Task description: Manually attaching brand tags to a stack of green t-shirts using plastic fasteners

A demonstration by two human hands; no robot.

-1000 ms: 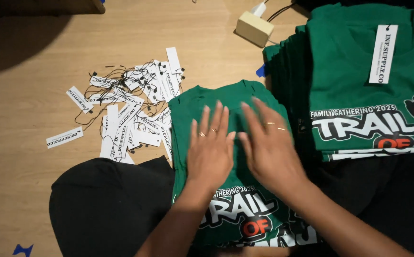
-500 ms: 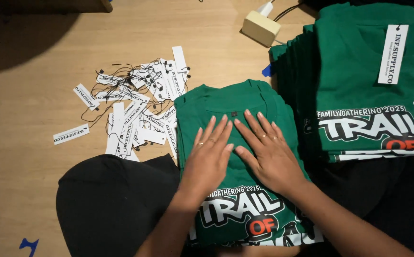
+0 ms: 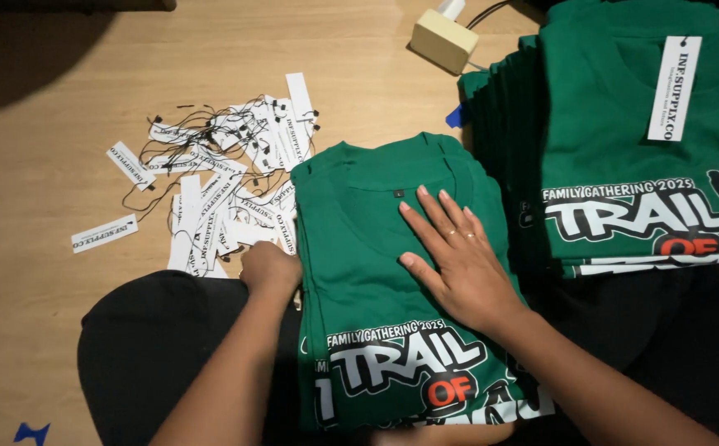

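1. My right hand [image 3: 457, 263] lies flat and open on the chest of the folded green t-shirt [image 3: 376, 248], fingers spread and pointing toward the collar, palm down. It pins the cloth and grips nothing.
2. My left hand [image 3: 270, 270] is at the shirt's left edge, curled. I cannot tell whether it has pinched the fabric or only touches it; the fingers are hidden under the knuckles.
3. To do this well, as I judge it: keep the right palm's pressure even so the top fold does not slide, and work the left edge with the left hand alone. Do not drag across the printed graphic [image 3: 409, 367]; press, lift, re-place.
4. Keep the left side seam straight against the shirts below. There seems to be more than one shirt in this pile, and the edges should line up.
5. Shirt position: directly under my right hand, over my lap, collar away from me, print nearest me.
6. The loose pile of white hang tags [image 3: 219, 177] with black strings lies on the tabletop [image 3: 62, 165] just beyond my left hand, touching or nearly touching the shirt's left edge. Keep strings out of the fold.
7. To my right, well clear of my hand, is a taller stack of green shirts [image 3: 624, 149], with a tag [image 3: 673, 87] on the top one.
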